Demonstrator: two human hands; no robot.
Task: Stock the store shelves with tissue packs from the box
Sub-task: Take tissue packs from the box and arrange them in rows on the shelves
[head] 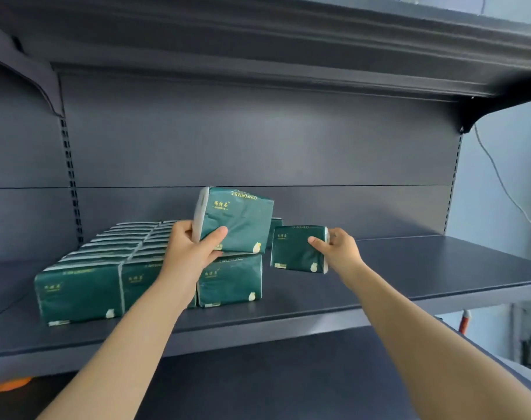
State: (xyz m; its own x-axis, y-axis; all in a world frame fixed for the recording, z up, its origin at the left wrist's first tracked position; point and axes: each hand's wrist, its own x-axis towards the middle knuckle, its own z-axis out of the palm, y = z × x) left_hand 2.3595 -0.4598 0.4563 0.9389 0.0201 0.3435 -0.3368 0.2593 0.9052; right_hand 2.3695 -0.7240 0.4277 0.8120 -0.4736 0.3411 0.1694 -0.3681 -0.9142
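My left hand [191, 248] grips a dark green tissue pack [240, 221] by its left end, holding it tilted above the rows on the shelf. My right hand [338, 248] pinches a second green pack [294, 248] by its right edge; that pack stands upright on the grey shelf [409, 277], just right of the rows. Several green packs [85, 286] stand in rows from the shelf front to the back panel. A front pack [230, 280] sits directly under the raised one. The box is out of view.
The grey shelf stretches bare to the right of the packs. Another shelf [288, 40] hangs overhead, and a lower shelf [288, 374] lies beneath my arms. A white cable [500, 183] runs down the wall at right. Something orange [9, 384] shows at lower left.
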